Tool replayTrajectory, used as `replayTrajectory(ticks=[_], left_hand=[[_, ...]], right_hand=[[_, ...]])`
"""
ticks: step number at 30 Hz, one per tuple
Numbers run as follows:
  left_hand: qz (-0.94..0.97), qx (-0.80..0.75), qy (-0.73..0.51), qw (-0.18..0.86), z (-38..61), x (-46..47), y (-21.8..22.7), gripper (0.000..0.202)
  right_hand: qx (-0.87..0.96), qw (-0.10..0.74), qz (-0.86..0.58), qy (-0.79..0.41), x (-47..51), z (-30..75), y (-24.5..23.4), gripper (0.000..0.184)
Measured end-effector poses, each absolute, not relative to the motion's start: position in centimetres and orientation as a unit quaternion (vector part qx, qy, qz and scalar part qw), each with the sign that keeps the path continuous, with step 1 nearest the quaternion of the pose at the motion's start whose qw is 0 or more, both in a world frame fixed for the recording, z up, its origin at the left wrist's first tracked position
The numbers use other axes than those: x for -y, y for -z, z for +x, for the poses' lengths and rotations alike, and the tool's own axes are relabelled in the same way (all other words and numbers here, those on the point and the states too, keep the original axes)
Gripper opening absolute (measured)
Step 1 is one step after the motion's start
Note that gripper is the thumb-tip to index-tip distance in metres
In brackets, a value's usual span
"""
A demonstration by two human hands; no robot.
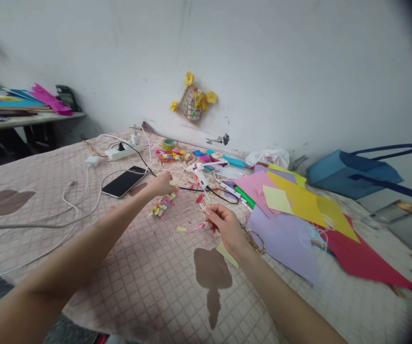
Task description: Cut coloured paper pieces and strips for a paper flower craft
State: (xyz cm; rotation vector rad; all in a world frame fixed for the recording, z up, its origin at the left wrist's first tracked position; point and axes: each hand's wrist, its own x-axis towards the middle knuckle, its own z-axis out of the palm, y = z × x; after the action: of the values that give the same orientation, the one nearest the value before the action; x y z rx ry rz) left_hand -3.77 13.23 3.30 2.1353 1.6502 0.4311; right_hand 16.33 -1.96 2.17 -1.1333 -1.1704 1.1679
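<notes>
My left hand (pixel 162 184) reaches far forward with its fingers curled shut, just above a small heap of coloured paper scraps (pixel 162 206); what it holds, if anything, is hidden. My right hand (pixel 224 225) is nearer to me, pinching a thin pale stick (pixel 203 207) between thumb and fingers. Gold-handled scissors (pixel 254 239) lie right beside that hand. A white glue gun (pixel 201 170) rests a little beyond both hands, its black cord trailing across the cloth.
Coloured paper sheets (pixel 291 210) spread to the right, near a blue bag (pixel 356 172). A black phone (pixel 124 181), a power strip (pixel 123 150) and white cables lie to the left. Tape roll (pixel 170 143), markers and scraps crowd the wall side. The quilted cloth (pixel 148 282) has brown patches.
</notes>
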Motion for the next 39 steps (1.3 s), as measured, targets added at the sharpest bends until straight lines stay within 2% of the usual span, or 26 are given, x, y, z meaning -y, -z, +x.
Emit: replayTrajectory(ticks=[3, 5, 9, 13, 21, 34, 39], left_hand=[[0.769, -0.554, -0.191, 0.256, -4.6, -12.5, -3.9, 0.053], [0.747, -0.479, -0.263, 0.379, -5.1, -11.7, -4.3, 0.053], [0.725, -0.345, -0.29, 0.521, -5.5, -9.8, -5.3, 0.042], [0.704, -0.256, -0.285, 0.599, -5.4, -8.4, -6.0, 0.031], [0.674, -0.204, -0.282, 0.652, -5.1, -7.2, -5.9, 0.032], [0.695, -0.184, -0.301, 0.626, -4.5, -6.0, -5.0, 0.034], [0.707, -0.177, -0.303, 0.614, -4.5, -5.8, -4.7, 0.037]], right_hand=[[0.497, 0.539, -0.474, -0.487, 2.0, 16.5, -2.4, 0.017], [0.507, 0.536, -0.477, -0.478, 1.9, 16.6, -2.7, 0.018], [0.549, 0.53, -0.482, -0.43, 1.5, 16.7, -3.9, 0.017], [0.601, 0.529, -0.487, -0.35, 1.3, 16.6, -6.1, 0.014], [0.672, 0.5, -0.49, -0.241, 1.5, 15.4, -8.5, 0.007], [0.752, 0.44, -0.48, -0.105, 2.3, 15.1, -8.7, 0.012], [0.745, 0.437, -0.492, -0.11, 2.0, 15.5, -8.8, 0.012]])
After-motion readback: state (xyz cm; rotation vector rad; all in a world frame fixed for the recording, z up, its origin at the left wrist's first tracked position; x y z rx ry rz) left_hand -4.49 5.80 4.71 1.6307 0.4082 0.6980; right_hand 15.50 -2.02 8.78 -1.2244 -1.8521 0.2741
